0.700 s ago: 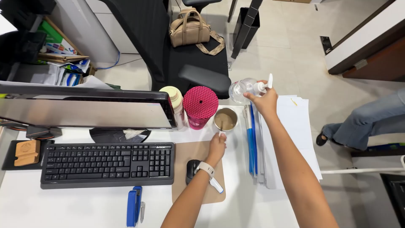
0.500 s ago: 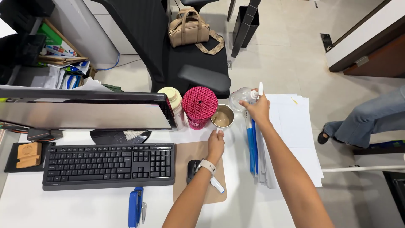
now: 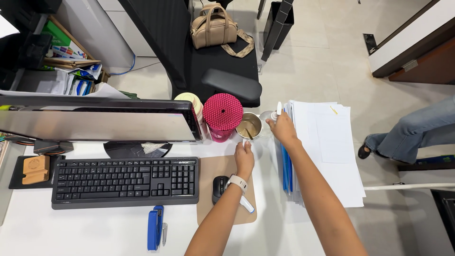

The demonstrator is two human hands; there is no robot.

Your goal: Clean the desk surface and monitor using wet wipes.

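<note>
Right hand (image 3: 283, 129) grips clear pump bottle (image 3: 268, 118), just beyond left hand (image 3: 245, 156), which pinches a small white item by metal cup (image 3: 249, 125). Risk: elbowing cup, spilling onto bench (image 3: 95, 227).

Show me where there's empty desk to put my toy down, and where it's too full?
Bare white desk lies below the keyboard, left of the blue stapler, and between the mouse pad and paper stack. It's crowded around the pink cup, metal cup and spray bottle in the right hand.
</note>
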